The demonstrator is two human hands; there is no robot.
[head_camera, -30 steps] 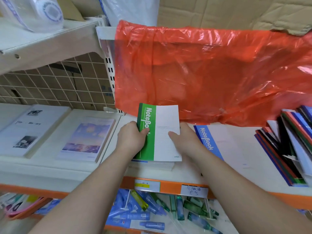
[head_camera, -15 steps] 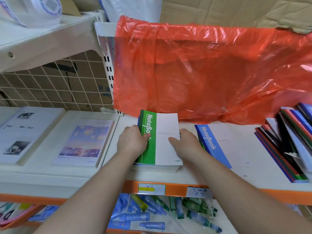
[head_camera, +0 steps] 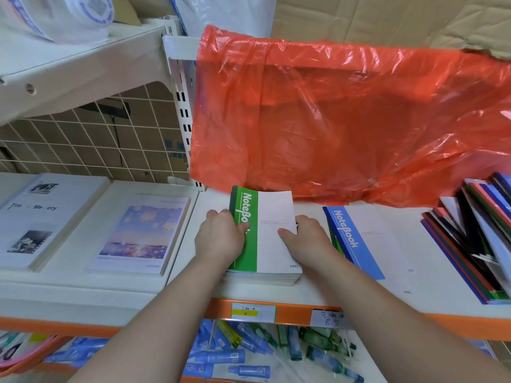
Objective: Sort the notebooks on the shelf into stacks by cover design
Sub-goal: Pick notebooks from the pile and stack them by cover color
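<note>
One green notebook [head_camera: 272,250] clasped by left grip [head_camera: 221,237], right grip [head_camera: 308,240]; one blue notebook [head_camera: 356,241] beside.

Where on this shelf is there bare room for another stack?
Only narrow strips: between the sky-print notebook and the green notebook stack, behind the left hand, and along the front edge. The right hand fills the gap toward the blue notebook. Far right is crowded by a leaning pile; the red bag overhangs the back.
</note>
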